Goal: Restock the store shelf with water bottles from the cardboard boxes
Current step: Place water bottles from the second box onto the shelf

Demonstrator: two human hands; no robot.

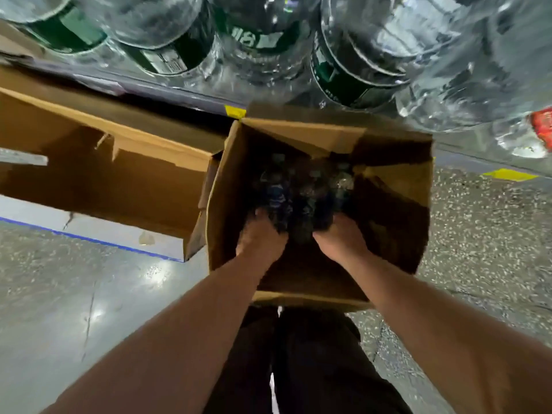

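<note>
An open cardboard box [227, 186] stands on the floor in front of me. Dark water bottles [298, 186] with blue labels stand packed deep inside it, blurred and in shadow. My left hand [261, 237] and my right hand [339, 234] both reach down into the box and touch the near bottles. Their fingertips are lost in the dark, so I cannot tell whether they hold a bottle. Above the box runs the shelf edge [167, 94], with large clear water bottles [260, 37] with green labels lying on the shelf.
A second open cardboard box [119, 180] lies to the left, touching the first. The speckled floor [484, 234] spreads to the right, with yellow tape [507, 174] and a blue line [89, 239] on it. My dark trousers [313, 369] are below the box.
</note>
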